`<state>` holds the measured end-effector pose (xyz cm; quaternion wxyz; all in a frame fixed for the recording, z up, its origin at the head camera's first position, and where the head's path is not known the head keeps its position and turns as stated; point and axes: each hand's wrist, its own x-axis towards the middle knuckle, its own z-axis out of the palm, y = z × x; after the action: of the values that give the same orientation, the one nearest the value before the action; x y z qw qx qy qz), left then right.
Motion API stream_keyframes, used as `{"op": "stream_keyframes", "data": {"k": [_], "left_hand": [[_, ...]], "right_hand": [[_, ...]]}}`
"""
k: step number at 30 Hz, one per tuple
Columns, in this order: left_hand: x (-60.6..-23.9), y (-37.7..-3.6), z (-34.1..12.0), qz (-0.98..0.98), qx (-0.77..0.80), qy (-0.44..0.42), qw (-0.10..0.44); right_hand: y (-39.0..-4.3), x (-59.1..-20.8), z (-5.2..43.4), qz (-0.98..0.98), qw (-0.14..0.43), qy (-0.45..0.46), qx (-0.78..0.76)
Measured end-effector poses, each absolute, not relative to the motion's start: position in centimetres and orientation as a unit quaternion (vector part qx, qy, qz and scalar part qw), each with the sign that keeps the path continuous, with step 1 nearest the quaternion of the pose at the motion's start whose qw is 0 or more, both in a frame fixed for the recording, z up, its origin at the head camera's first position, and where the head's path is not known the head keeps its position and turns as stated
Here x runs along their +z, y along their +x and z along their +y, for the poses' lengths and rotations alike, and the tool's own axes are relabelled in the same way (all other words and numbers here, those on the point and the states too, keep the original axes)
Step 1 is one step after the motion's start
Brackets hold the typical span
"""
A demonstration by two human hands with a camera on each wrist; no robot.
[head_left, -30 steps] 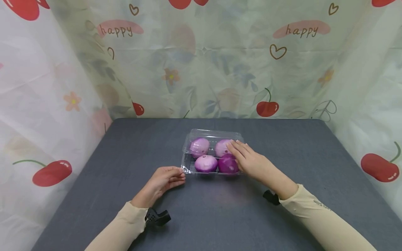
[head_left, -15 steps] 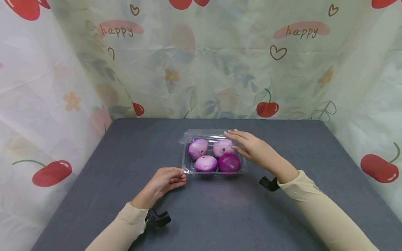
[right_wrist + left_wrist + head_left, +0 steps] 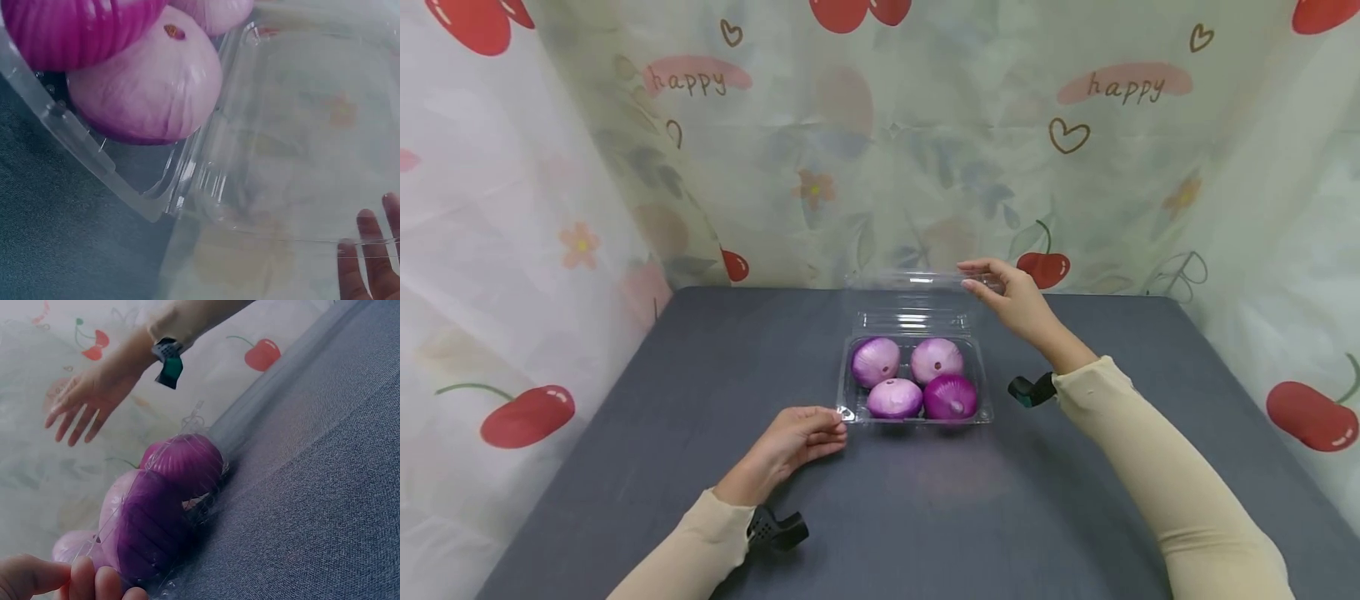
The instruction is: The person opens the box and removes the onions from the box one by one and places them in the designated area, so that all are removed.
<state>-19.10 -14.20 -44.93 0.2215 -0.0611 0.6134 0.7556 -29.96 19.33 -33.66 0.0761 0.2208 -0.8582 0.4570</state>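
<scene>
Cherry-print curtains (image 3: 880, 150) wall in the grey table (image 3: 625, 467) I'm watching, and near its middle sits a clear plastic clamshell box (image 3: 914, 417) with its lid (image 3: 917, 287) swung up at the far side. My right hand (image 3: 1011, 296) holds the lid's raised right edge between thumb and fingers, while my left hand (image 3: 797, 437) rests on the table with curled fingertips pinching the box's near left corner. Inside lie four purple onions (image 3: 917, 379), two near, two far.
</scene>
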Motion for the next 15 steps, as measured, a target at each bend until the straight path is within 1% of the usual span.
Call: {"op": "stream_keyframes", "data": {"k": [8, 12, 15], "left_hand": [[-44.8, -19.1, -14.2, 0.616, 0.754, -0.060, 0.221], [-44.8, -19.0, -14.2, 0.616, 0.754, -0.062, 0.220], [-44.9, -18.9, -14.2, 0.614, 0.756, -0.063, 0.220]], "right_hand": [[-32.7, -35.1, 19.4, -0.825, 0.057, 0.190, 0.529], [-33.7, -36.9, 19.7, -0.813, 0.026, 0.176, 0.555], [-34.0, -38.4, 19.9, -0.812, -0.009, 0.153, 0.564]]}}
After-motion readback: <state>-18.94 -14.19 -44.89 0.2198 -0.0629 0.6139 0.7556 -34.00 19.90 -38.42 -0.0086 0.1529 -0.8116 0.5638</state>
